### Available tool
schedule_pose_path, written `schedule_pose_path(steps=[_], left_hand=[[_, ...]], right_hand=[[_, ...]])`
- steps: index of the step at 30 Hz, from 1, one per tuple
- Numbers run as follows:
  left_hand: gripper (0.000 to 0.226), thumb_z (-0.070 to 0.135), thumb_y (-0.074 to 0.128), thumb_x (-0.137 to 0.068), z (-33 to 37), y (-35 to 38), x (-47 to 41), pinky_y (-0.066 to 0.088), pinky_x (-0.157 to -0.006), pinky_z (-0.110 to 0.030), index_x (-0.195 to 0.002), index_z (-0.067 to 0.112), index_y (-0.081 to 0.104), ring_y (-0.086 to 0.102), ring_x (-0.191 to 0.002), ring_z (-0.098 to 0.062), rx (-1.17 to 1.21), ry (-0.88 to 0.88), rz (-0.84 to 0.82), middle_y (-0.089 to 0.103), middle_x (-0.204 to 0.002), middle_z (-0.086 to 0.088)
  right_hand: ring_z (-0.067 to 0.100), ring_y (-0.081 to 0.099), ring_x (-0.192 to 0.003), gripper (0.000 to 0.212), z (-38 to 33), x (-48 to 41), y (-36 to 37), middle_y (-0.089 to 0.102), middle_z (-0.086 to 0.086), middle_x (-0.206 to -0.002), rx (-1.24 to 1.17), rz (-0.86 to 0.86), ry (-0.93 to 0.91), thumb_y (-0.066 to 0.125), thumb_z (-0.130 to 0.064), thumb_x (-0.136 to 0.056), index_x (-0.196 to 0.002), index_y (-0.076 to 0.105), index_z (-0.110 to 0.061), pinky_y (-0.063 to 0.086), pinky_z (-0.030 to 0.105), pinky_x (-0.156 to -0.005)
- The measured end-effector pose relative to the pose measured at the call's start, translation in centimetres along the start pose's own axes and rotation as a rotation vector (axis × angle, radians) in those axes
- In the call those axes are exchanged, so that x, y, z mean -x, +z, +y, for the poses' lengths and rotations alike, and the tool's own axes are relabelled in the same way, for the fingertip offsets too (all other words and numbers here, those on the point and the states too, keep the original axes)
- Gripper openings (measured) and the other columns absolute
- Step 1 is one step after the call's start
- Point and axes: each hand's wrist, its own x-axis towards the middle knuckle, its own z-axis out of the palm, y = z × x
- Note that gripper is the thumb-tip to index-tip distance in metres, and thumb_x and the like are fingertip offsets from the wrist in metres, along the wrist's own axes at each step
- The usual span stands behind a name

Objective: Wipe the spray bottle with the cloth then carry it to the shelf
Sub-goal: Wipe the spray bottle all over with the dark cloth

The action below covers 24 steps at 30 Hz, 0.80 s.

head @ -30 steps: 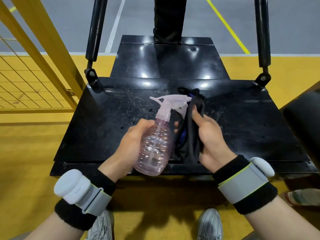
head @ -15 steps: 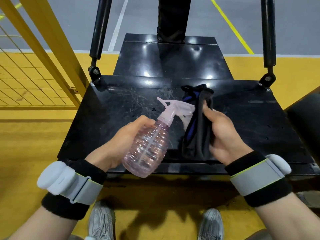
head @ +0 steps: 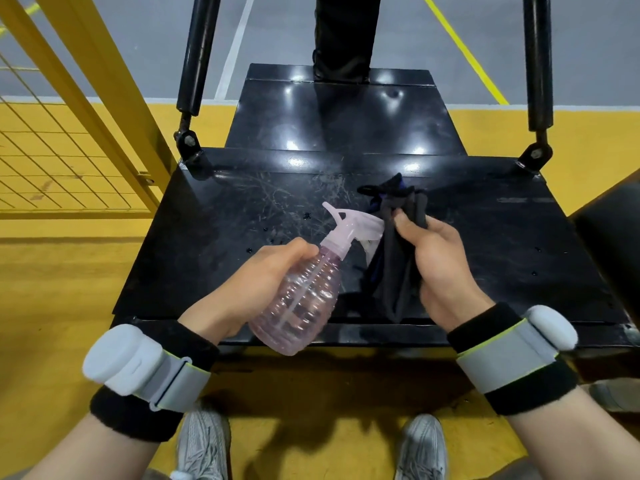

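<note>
A clear pink spray bottle (head: 298, 299) with a pale pink trigger head is tilted, its nozzle pointing up and to the right. My left hand (head: 249, 289) grips its body from the left side. A dark cloth (head: 394, 268) with a blue edge hangs bunched from my right hand (head: 436, 268), which pinches it just right of the trigger head. The cloth touches the trigger head; the bottle's body is apart from it. Both are held above the near edge of a black metal platform (head: 214, 230).
A raised black step (head: 343, 112) lies behind the platform, with a person's dark legs (head: 346, 32) standing on it. Two black struts (head: 197, 57) rise at the platform's far corners. A yellow mesh fence (head: 62, 161) runs at left. My grey shoes (head: 204, 445) stand on yellow floor.
My left hand has tilted the bottle further, base swinging toward me and left. My right hand with the cloth has moved up from beside the bottle's body to the trigger head.
</note>
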Motion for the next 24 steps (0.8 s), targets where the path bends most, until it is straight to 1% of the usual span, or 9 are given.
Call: schedule_pose_path(steps=[4,7,9,11,14,16,18,20,24], left_hand=[[0.033,0.058,0.057,-0.082,-0.2,-0.2,0.1,0.052,-0.074,-0.035,-0.066,0.039,0.078,0.072,-0.062,-0.009,0.042,-0.061,-0.003,0.077,-0.071,0.009],[0.031,0.06,0.058,-0.076,-0.2,-0.5,0.0,0.052,-0.077,-0.037,-0.064,0.039,0.078,0.073,-0.063,-0.011,0.043,-0.073,0.0,0.077,-0.071,0.008],[0.031,0.058,0.058,-0.076,-0.2,-0.4,-0.1,0.052,-0.077,-0.036,-0.065,0.038,0.078,0.073,-0.064,-0.011,0.052,-0.055,-0.006,0.078,-0.073,0.007],[0.032,0.057,0.058,-0.079,-0.2,-0.2,-0.2,0.052,-0.076,-0.034,-0.067,0.036,0.078,0.072,-0.064,-0.012,0.063,-0.033,-0.019,0.078,-0.073,0.006],[0.033,0.058,0.057,-0.08,-0.2,0.1,-0.4,0.052,-0.074,-0.033,-0.068,0.036,0.078,0.073,-0.064,-0.012,0.059,-0.019,0.0,0.077,-0.073,0.006],[0.032,0.059,0.058,-0.081,-0.2,0.0,-0.4,0.052,-0.07,-0.033,-0.068,0.037,0.079,0.073,-0.062,-0.012,0.078,-0.027,0.044,0.078,-0.072,0.006],[0.034,0.057,0.059,-0.087,-0.1,-0.1,-0.5,0.054,-0.068,-0.033,-0.067,0.038,0.078,0.073,-0.061,-0.014,0.084,-0.049,0.086,0.077,-0.07,0.005],[0.036,0.055,0.058,-0.089,0.0,-0.2,-0.5,0.055,-0.068,-0.034,-0.066,0.037,0.078,0.073,-0.061,-0.016,0.077,-0.066,0.094,0.077,-0.07,0.004],[0.047,0.067,0.056,-0.073,0.3,-0.2,0.0,0.052,-0.089,-0.047,-0.082,0.027,0.079,0.073,-0.076,-0.019,-0.026,-0.057,0.038,0.079,-0.079,0.005]], right_hand=[[-0.005,0.068,-0.092,0.024,0.7,-0.2,-0.7,0.074,-0.024,-0.094,0.504,-0.029,-0.505,0.065,-0.019,-0.096,-0.109,0.074,-0.036,0.051,0.017,-0.084],[-0.007,0.064,-0.104,0.036,1.2,-0.3,-0.9,0.069,-0.031,-0.105,0.656,-0.041,-0.662,0.065,-0.019,-0.094,-0.125,0.068,-0.037,0.048,0.014,-0.092],[-0.005,0.064,-0.083,0.019,1.3,-0.2,-0.3,0.069,-0.028,-0.085,0.558,0.056,-0.617,0.064,-0.022,-0.097,-0.102,0.07,-0.039,0.049,0.016,-0.077],[0.002,0.064,-0.072,0.018,1.1,-0.1,0.5,0.071,-0.018,-0.075,0.283,0.15,-0.414,0.063,-0.023,-0.101,-0.089,0.073,-0.031,0.051,0.022,-0.068],[0.013,0.073,-0.077,0.022,0.3,0.0,1.2,0.078,-0.002,-0.083,-0.105,0.167,-0.093,0.063,-0.023,-0.103,-0.089,0.079,-0.02,0.06,0.027,-0.067],[0.013,0.074,-0.079,0.02,0.4,-0.1,1.3,0.079,0.0,-0.088,-0.177,0.224,-0.092,0.061,-0.022,-0.104,-0.097,0.079,-0.018,0.061,0.028,-0.069],[0.004,0.07,-0.082,0.016,0.7,-0.2,1.2,0.077,-0.007,-0.092,-0.014,0.298,-0.256,0.059,-0.021,-0.104,-0.107,0.075,-0.018,0.056,0.021,-0.072],[0.004,0.066,-0.098,0.022,0.9,0.0,1.0,0.073,-0.006,-0.107,0.25,0.283,-0.494,0.058,-0.022,-0.101,-0.12,0.069,-0.017,0.051,0.02,-0.087],[0.011,0.047,-0.133,0.051,1.8,0.4,0.8,0.056,0.002,-0.141,0.778,0.006,-0.775,0.057,-0.026,-0.097,-0.147,0.052,-0.017,0.032,0.02,-0.115]])
